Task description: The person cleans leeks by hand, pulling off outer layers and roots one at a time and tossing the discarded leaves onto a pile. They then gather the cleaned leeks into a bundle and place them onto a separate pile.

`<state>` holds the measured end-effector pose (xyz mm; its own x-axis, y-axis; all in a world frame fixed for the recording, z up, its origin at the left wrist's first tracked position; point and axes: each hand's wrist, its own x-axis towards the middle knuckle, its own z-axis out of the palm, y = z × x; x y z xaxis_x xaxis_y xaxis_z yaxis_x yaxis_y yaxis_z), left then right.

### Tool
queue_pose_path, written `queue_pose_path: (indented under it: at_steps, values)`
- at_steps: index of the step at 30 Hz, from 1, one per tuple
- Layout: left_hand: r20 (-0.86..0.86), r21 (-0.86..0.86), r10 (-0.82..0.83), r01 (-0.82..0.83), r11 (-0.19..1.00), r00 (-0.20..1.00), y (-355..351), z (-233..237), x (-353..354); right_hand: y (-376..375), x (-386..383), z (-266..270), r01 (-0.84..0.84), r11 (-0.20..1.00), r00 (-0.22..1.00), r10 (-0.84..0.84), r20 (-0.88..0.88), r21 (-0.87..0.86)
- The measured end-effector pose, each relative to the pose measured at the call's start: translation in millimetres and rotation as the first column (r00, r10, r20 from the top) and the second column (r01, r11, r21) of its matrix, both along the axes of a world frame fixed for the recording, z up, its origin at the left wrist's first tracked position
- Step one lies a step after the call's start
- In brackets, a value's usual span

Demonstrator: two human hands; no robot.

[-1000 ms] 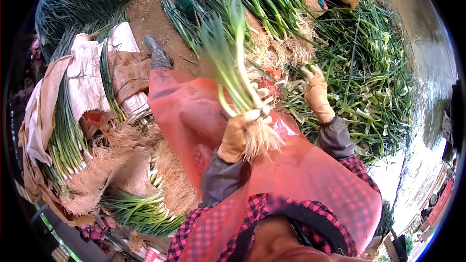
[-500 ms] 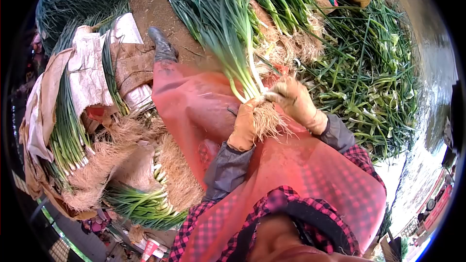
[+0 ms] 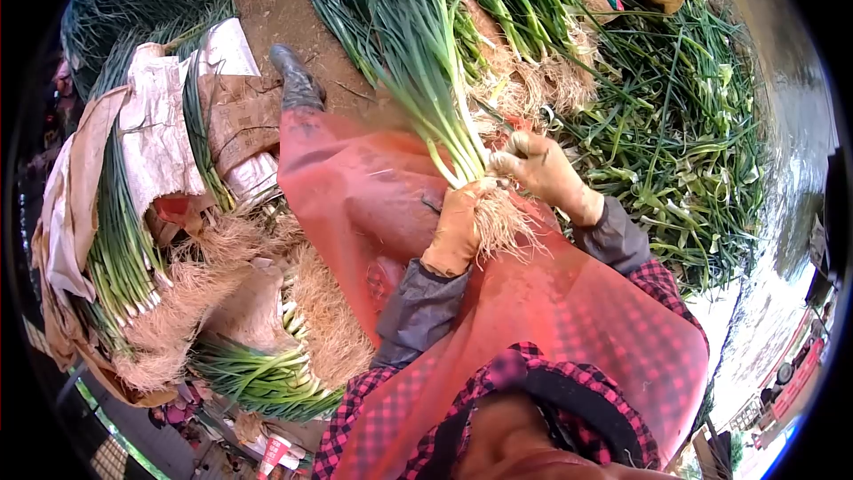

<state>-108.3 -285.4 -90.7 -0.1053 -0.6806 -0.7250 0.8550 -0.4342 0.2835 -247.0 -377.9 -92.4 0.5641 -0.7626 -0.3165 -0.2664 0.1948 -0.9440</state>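
Your left hand is closed around the base of the green onion bunch, over your apron. Your right hand is partly curled right at the stem bases, on their right side; can't tell if it's pinching anything. So the base sits between your hands, left one wrapped on. Long axis runs away from you and a bit left, leaves outward, roots toward your lap, loose greens off right.
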Motion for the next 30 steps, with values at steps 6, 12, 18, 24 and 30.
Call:
queue_pose_path:
  at_steps: [6, 12, 18, 24, 30]
  values:
    - [-0.368, -0.431, 0.272, -0.422, 0.797, 0.889, -5, 63, 39, -35, -41, -30, 0.38, 0.924, 0.925, -0.38, 0.017, -0.039]
    - [-0.062, -0.529, 0.265, -0.257, 0.808, 0.962, -27, 84, 63, -101, 84, -78, 0.024, 0.939, 0.875, -0.186, -0.447, -0.343]
    - [0.36, -0.23, 0.281, -0.207, 0.951, 0.89, -35, 34, 41, -146, 90, -117, 0.2, 0.951, 0.902, -0.273, -0.335, -0.236]
    - [-0.024, -0.126, 0.127, -0.129, 0.984, 0.992, -18, -4, -16, -50, 27, 14, -0.136, 0.938, 0.991, 0.124, 0.056, 0.318]
    - [0.254, -0.235, 0.035, 0.027, 0.972, 0.966, -2, -22, -27, -33, 7, -53, 0.127, 0.987, 0.992, -0.128, -0.01, -0.101]
